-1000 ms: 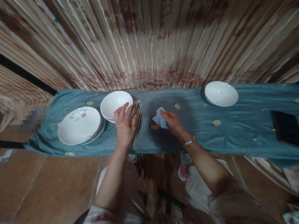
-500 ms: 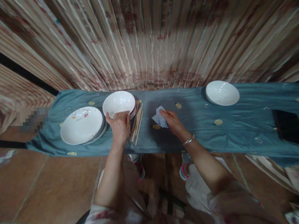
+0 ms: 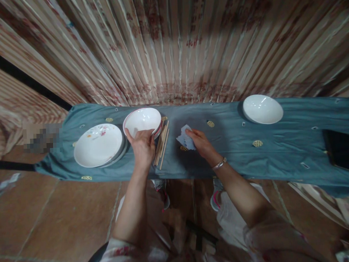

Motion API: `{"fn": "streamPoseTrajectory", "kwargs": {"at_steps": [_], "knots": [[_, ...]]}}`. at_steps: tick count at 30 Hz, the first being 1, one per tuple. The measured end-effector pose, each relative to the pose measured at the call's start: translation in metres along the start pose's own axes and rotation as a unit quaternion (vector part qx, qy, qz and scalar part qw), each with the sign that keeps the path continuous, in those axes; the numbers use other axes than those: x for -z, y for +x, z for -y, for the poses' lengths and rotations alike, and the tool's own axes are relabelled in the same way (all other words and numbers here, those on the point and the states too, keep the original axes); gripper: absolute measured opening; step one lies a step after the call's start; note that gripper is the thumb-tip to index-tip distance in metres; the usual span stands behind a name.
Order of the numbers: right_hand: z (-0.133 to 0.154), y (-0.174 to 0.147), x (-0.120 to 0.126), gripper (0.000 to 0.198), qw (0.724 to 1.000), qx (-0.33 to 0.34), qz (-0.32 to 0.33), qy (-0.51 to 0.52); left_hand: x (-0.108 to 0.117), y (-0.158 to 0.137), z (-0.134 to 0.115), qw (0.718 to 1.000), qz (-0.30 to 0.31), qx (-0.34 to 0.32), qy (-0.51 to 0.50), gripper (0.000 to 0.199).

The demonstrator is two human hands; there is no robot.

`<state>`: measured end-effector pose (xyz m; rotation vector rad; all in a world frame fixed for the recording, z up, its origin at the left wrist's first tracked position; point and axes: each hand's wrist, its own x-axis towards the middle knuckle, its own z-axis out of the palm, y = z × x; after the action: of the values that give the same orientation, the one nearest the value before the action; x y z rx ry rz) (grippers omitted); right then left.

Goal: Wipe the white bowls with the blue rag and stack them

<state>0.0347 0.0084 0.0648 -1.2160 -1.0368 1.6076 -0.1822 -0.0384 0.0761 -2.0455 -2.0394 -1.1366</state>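
Note:
My left hand (image 3: 143,147) is at the near rim of a white bowl (image 3: 145,118), thumb on the left and fingers bent over the edge. This bowl sits on top of a stack; a red rim of another bowl shows around it. In my right hand (image 3: 202,141) is a crumpled pale cloth (image 3: 186,137), pinched between thumb and fingers above the tablecloth. Several wooden chopsticks (image 3: 162,144) lie just right of the stacked bowls. Left of my left hand is a stack of white plates (image 3: 99,147), the top one with a flower print.
A single white bowl (image 3: 262,109) stands at the back right. A black phone-like device (image 3: 341,150) lies near the right end of the teal tablecloth (image 3: 232,159). Behind the table hangs a striped curtain (image 3: 171,51).
My left hand has shifted its grip on the top bowl, which sits slightly differently, showing more red rim at its left. The right hand with the cloth stays almost still. The view has shifted slightly.

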Motion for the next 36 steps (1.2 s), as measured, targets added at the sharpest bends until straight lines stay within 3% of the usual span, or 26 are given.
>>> {"fn": "streamPoseTrajectory", "kwargs": {"at_steps": [11,18,30,36], "knots": [[-0.008,0.005,0.006,0.052,1.000,0.028,-0.005,0.000,0.006,-0.003,-0.021,0.998,-0.033,-0.040,-0.018,0.027],[-0.004,0.003,0.012,0.053,0.999,0.034,-0.019,-0.002,0.007,-0.008,-0.048,0.990,-0.073,-0.118,-0.030,0.025],[0.003,0.007,0.034,0.053,0.994,0.087,-0.066,0.002,-0.018,-0.020,-0.096,0.975,0.014,-0.199,-0.099,0.026],[0.005,0.006,0.042,0.043,0.993,0.074,-0.096,-0.015,-0.030,-0.019,-0.099,0.975,0.060,-0.159,-0.141,0.025]]}}
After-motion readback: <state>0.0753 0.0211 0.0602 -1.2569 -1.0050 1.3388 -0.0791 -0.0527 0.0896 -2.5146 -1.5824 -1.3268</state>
